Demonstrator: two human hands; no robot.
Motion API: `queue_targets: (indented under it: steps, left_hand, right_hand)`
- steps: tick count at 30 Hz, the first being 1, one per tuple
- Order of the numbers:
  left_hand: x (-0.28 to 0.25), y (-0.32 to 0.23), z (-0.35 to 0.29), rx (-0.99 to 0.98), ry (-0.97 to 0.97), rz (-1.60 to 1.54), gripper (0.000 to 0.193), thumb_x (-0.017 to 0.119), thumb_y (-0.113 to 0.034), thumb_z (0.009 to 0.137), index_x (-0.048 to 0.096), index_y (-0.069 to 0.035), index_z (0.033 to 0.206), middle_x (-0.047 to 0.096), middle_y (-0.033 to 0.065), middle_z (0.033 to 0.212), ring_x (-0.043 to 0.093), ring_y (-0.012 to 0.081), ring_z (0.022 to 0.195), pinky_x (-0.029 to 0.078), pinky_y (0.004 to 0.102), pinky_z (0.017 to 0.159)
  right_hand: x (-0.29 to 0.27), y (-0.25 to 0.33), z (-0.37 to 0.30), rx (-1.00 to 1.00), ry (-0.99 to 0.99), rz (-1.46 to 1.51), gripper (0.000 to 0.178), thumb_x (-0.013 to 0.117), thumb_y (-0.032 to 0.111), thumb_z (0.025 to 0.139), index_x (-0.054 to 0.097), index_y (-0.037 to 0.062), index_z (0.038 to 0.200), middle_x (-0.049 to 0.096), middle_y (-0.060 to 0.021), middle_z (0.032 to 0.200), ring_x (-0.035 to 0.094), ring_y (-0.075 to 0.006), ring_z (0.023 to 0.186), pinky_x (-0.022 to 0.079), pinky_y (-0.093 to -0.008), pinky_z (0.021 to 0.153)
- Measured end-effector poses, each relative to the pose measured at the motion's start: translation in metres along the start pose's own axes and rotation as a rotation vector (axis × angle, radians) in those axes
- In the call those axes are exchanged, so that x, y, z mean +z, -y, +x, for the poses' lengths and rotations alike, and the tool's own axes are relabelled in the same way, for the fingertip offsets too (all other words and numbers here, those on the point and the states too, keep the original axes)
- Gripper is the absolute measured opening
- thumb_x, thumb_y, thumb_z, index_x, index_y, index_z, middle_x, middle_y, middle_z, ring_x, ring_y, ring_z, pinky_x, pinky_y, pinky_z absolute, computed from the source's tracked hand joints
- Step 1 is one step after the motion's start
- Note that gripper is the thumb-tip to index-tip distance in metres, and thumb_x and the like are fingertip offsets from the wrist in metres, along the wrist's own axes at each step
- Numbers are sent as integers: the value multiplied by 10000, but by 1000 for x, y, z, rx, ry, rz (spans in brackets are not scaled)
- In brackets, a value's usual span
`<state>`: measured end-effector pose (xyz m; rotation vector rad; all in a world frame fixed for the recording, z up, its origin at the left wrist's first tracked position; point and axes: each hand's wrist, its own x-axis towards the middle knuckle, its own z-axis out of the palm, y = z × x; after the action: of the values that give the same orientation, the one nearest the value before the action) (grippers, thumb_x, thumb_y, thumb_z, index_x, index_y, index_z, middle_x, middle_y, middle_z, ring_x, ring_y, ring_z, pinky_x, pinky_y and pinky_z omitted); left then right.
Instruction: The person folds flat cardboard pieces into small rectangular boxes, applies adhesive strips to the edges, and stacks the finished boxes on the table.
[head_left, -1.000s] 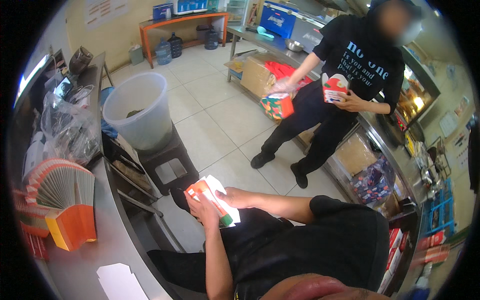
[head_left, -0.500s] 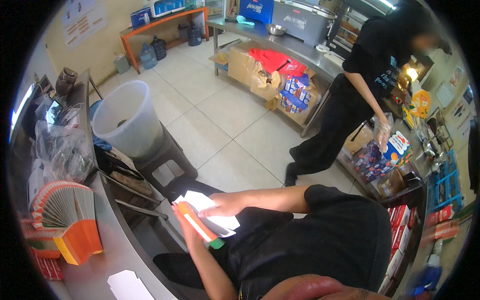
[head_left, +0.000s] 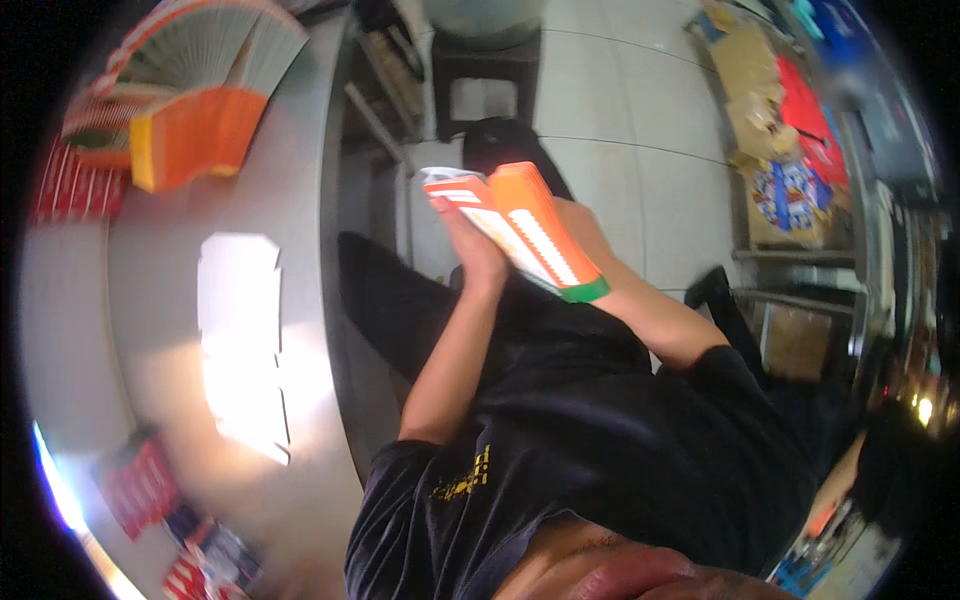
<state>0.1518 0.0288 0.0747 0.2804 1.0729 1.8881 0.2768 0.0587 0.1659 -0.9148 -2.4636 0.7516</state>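
Observation:
In front of my torso I hold a folding cardboard carton point(head_left: 545, 235), printed orange, white and green. Its two printed panels meet at an angle, with a pale inner flap showing at the upper left. My left hand point(head_left: 472, 243) grips the panel on the left side, fingers partly behind it. Behind the orange panel, my right hand point(head_left: 580, 228) supports the other side; most of its fingers are hidden. A flat, white die-cut carton blank point(head_left: 238, 330) lies on the metal table point(head_left: 150, 300) to my left.
Fanned orange cartons point(head_left: 205, 125) stand at the table's far end, beside red boxes point(head_left: 75, 185). More red packs point(head_left: 140, 485) lie at its near left. Ahead is a dark stool point(head_left: 487, 75) under a pale tub. At right, a shelf holds cardboard boxes point(head_left: 755, 90); another person is partly visible.
My view has swung down and left toward the table. The carton has turned, so its printed panels now face up where white inner surfaces showed. My right hand has moved behind it.

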Motion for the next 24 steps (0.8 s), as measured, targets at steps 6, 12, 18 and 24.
queue_targets:
  steps: [6, 12, 18, 24]
  left_hand:
    - [-6, -4, -22, -64, 50, -72, 823, 152, -649, 1053, 319, 17, 1506, 448, 174, 1484, 459, 235, 1345, 331, 419, 1156]
    - [-16, -16, 3, -222, 170, -132, 863, 240, -677, 1012, 319, 19, 1515, 446, 187, 1497, 484, 264, 1334, 367, 426, 1129]
    - [-14, 6, 18, -165, 126, -55, 914, 327, -706, 972, 320, 21, 1525, 444, 199, 1511, 510, 293, 1322, 402, 432, 1102]
    - [-43, -34, 1, -328, 297, -136, 973, 414, -734, 931, 321, 23, 1535, 441, 212, 1525, 536, 321, 1311, 438, 439, 1075]
  right_hand:
    - [-50, -113, 40, 182, 364, 542, 465, 674, 256, 969, 583, 35, 1368, 630, -124, 1373, 618, -218, 1236, 497, -385, 1013]
    - [-61, -135, 37, 104, 319, 564, 574, 666, 302, 983, 499, 81, 1486, 559, -124, 1473, 585, -243, 1287, 464, -395, 1080]
    - [-36, 4, 56, 2, 99, -177, 330, 533, 177, 965, 625, 95, 1271, 711, -176, 1073, 699, -369, 959, 561, -486, 850]
    - [-93, -37, 81, 184, 435, 308, 471, 637, 423, 994, 703, -38, 1064, 729, -149, 872, 690, -226, 722, 553, -350, 691]
